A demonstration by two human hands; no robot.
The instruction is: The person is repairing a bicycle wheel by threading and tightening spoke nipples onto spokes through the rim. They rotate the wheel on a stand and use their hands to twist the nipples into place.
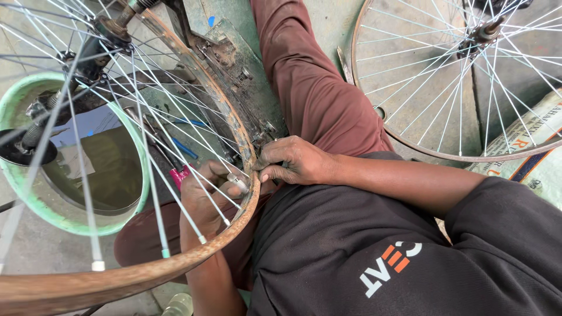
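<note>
Rusty wheel rim (234, 126), head view: it arcs from the top centre down across the person's lap to the lower left edge, its thin spokes (155, 175) fanning toward a hub (111, 29) at upper left. Behind the spokes lie a green basin (126, 219) of murky water, a blue-handled tool (186, 149) and a grimy metal stand (234, 64); a second, cleaner wheel (462, 76) rests on the floor at upper right, well apart, beside a printed sack (535, 146). The rim is brown, pitted and flaking, the spokes pale and bright. The right hand (295, 161) curls closed over the rim's outer edge, fingertips pressed to it. The left hand (205, 193) sits inside the rim behind the spokes, fingers closed around a small silvery piece (237, 181), possibly a spoke nipple or key; a pink object (180, 174) just beside it is mostly hidden. Both wheels are cut off by the frame.
</note>
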